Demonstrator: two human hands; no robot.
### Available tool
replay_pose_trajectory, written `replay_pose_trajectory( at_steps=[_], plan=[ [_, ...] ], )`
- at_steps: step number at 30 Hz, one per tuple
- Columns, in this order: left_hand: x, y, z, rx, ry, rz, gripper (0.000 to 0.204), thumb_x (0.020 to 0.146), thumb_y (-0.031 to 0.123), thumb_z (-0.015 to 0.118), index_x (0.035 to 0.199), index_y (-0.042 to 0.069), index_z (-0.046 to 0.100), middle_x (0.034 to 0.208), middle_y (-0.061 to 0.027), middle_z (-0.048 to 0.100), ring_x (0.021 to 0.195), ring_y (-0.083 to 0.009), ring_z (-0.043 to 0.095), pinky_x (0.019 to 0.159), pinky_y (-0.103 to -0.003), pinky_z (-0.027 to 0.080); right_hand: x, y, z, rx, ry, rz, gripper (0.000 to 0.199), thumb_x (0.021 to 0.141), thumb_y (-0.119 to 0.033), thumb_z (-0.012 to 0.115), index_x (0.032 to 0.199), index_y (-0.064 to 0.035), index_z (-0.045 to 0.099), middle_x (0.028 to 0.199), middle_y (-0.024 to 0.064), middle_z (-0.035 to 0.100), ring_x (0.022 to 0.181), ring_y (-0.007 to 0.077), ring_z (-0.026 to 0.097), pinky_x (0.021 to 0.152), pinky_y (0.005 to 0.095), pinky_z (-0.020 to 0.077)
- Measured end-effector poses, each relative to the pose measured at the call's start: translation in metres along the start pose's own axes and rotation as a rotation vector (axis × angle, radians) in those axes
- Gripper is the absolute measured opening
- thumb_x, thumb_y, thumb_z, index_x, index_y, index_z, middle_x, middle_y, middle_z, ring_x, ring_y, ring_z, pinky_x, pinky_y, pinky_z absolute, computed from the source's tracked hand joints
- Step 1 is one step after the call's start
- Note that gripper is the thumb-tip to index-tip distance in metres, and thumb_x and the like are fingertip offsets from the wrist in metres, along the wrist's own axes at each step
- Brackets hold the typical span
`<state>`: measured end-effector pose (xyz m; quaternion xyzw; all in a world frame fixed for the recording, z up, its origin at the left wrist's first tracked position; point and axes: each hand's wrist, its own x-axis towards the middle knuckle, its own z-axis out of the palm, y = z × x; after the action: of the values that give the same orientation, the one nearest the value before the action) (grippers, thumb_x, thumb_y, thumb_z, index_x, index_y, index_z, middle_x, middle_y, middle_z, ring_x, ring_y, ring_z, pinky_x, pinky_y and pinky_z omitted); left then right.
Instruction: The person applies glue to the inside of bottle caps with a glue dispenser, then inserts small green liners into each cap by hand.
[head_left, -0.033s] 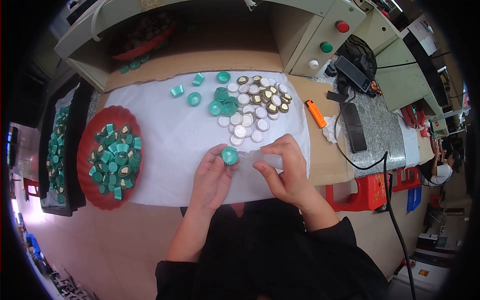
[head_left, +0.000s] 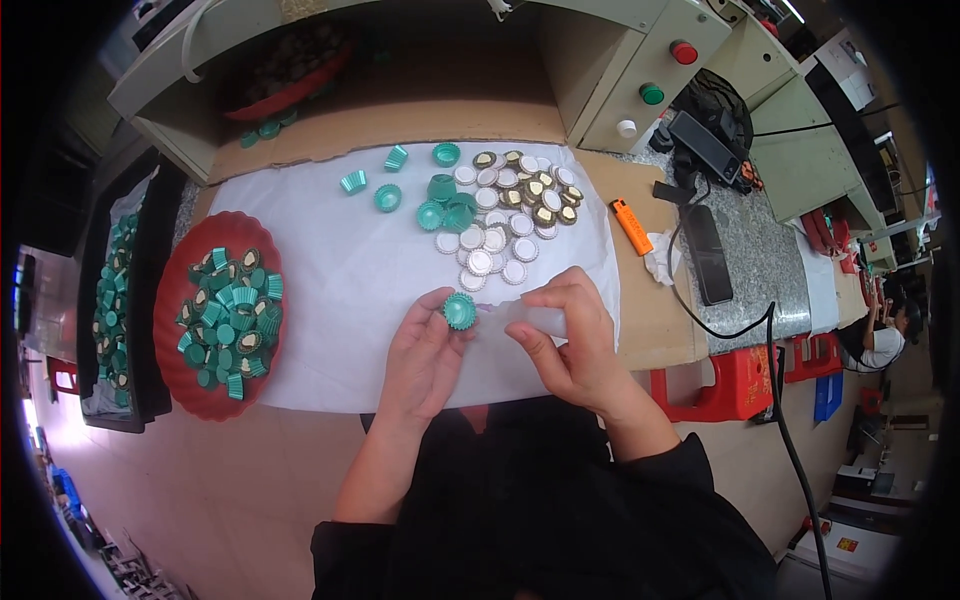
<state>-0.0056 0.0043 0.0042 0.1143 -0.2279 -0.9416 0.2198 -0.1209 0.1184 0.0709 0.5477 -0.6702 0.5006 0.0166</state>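
Between the fingertips of my left hand (head_left: 424,360) is a small shiny green fluted foil cup (head_left: 459,311), its hollow side facing up. My right hand (head_left: 578,350) grips a translucent white squeeze bottle (head_left: 540,318), whose thin purplish tip points left, close beside the cup. I cannot tell whether the tip touches it. Beyond my hands, several loose green cups (head_left: 388,198) rest on the white sheet (head_left: 320,290). To their right lies a spread of round white discs with crimped rims (head_left: 480,262), some turned over to show dark gold sides with pale centres.
At left stands a red scalloped dish (head_left: 172,350) heaped with green cups, beside a black tray (head_left: 150,400) of similar pieces. An orange lighter (head_left: 631,228), crumpled tissue (head_left: 662,258) and a dark phone (head_left: 708,255) lie at right. A black cable (head_left: 772,350) hangs over the table edge.
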Motion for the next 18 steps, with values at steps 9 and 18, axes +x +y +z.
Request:
replay_pose_trajectory(
  at_steps=[9,18],
  plan=[
    [0.000,-0.001,-0.005,0.052,-0.016,-0.027,0.031,0.084,0.014,0.049,0.112,0.000,0.044,0.098,-0.0061,0.053,0.088,-0.0137,0.050,0.078,-0.026,0.040,0.008,-0.010,-0.011,0.022,-0.123,0.079,0.025,0.072,-0.010,0.063,0.087,-0.0010,0.047,0.074,0.0132,0.046,0.062,0.0265,0.048,0.051,0.0310,0.0393],
    [-0.002,0.002,0.001,0.060,-0.014,-0.075,0.036,0.086,0.020,0.045,0.114,-0.002,0.040,0.099,-0.0083,0.053,0.087,-0.0152,0.051,0.076,-0.026,0.041,-0.001,0.003,0.006,0.186,-0.026,0.172,0.017,0.076,-0.008,0.059,0.086,-0.0004,0.048,0.076,0.0071,0.047,0.067,0.0135,0.046,0.059,0.0224,0.0368]
  ],
)
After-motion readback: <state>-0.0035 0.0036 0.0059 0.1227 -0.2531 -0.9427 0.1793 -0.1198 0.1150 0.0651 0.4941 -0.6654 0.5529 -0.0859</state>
